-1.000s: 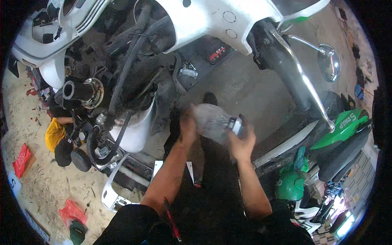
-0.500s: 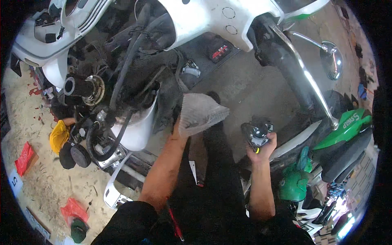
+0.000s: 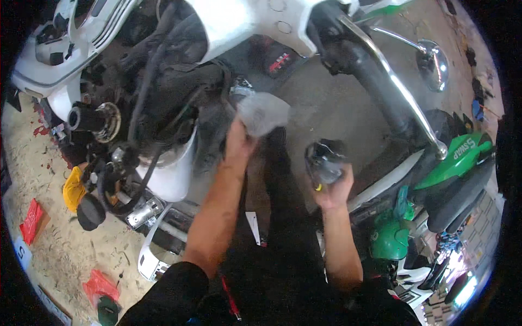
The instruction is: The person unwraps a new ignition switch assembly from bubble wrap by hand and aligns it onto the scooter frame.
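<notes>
My left hand (image 3: 241,138) is closed on a translucent, crumpled wrapper (image 3: 267,113), which looks like bubble wrap, in the middle of the view. My right hand (image 3: 338,189) grips a shiny black part (image 3: 326,158) with a small yellow piece at its lower edge, too blurred to identify further. The two hands are apart. Above them are a white scooter body panel (image 3: 250,22) and a dark mat (image 3: 280,76) with a small silver part. Left of my left hand stands a white container (image 3: 174,179) among black hoses.
White fairing (image 3: 76,60) at upper left; co-worker in yellow (image 3: 74,190) left; red plastic bags (image 3: 98,285) on the floor. Chrome bar (image 3: 402,92) with round mirror (image 3: 435,70) at upper right; green panel (image 3: 451,157) and green helmet (image 3: 391,242) at right.
The black part has come out of the wrapper and is in my right hand. My left hand has moved up with the wrapper. My right hand first moved right, then slightly left.
</notes>
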A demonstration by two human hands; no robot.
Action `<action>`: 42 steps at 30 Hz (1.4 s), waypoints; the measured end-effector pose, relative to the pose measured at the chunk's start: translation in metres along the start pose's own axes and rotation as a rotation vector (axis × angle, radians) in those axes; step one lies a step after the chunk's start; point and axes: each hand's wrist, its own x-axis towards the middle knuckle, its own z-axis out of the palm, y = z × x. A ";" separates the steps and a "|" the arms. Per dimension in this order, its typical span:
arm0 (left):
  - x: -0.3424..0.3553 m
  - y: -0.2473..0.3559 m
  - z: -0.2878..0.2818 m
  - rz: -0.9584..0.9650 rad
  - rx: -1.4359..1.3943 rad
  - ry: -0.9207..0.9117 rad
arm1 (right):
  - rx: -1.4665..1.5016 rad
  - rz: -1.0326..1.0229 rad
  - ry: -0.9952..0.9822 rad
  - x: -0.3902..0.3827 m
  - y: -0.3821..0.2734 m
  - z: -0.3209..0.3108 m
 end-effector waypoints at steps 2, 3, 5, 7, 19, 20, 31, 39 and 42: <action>0.023 0.008 0.008 0.041 0.195 0.233 | -0.078 -0.030 0.009 0.006 -0.001 0.005; 0.034 0.010 0.026 0.008 0.304 0.336 | -0.085 -0.055 0.019 0.012 -0.008 0.005; 0.083 0.034 0.005 0.165 0.213 0.295 | -0.150 0.005 -0.027 0.028 0.006 0.020; 0.115 0.041 0.007 0.273 0.106 0.241 | -0.131 0.014 -0.016 0.042 0.006 0.026; 0.041 0.030 0.031 0.184 0.772 0.051 | -0.152 0.019 -0.135 0.057 0.004 0.047; 0.019 0.025 0.026 0.129 0.761 -0.063 | -0.152 0.025 -0.144 0.056 0.005 0.049; -0.074 0.048 0.030 -0.005 0.551 -0.273 | -0.376 0.174 -0.292 0.022 0.016 0.063; -0.151 0.077 0.040 0.173 0.422 -0.341 | -0.621 -0.155 -0.207 -0.048 0.031 0.112; -0.190 0.097 0.041 0.188 0.297 -0.422 | -0.663 -0.163 -0.368 -0.091 0.025 0.129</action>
